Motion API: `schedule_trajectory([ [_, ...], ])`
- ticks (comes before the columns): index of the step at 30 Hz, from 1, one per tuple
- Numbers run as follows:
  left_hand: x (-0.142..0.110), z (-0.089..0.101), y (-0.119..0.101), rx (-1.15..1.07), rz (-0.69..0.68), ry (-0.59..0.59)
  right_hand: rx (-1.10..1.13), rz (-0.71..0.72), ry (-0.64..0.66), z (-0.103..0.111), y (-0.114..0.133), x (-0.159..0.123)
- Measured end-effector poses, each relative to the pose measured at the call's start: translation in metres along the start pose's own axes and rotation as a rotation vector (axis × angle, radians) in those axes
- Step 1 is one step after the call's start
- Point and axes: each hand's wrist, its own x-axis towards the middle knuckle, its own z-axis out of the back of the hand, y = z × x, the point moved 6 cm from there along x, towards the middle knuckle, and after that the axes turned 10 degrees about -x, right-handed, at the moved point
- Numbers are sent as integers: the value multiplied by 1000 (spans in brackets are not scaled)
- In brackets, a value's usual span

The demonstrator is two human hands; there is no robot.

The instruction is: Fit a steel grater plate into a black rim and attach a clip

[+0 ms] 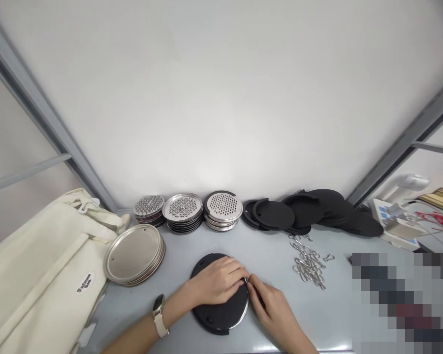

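A round black disc (220, 312) with a shiny metal rim along its right side lies flat on the table in front of me. My left hand (221, 280) rests across its top, fingers bent together toward the right edge. At that same edge, my right hand (271, 305) is closed in a pinch on a small metal clip (245, 280), mostly hidden by the fingers. The fingertips of both hands nearly meet there. To the right lies a loose pile of wire clips (309, 265).
Along the wall stand stacks of metal grater discs (184, 207), with black discs (275, 215) heaped to their right. A stack of plain metal discs (133, 253) is at left, beside a cream bag (47, 260). A white device (395, 223) stands at far right.
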Motion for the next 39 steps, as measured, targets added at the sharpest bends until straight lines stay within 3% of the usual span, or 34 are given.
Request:
schedule_trajectory([
  [19,1,3,4,-18,93,-9,6,-37,19,-5,-5,0],
  [39,1,1,5,-16,99,13,-34,-27,33,-6,-6,1],
])
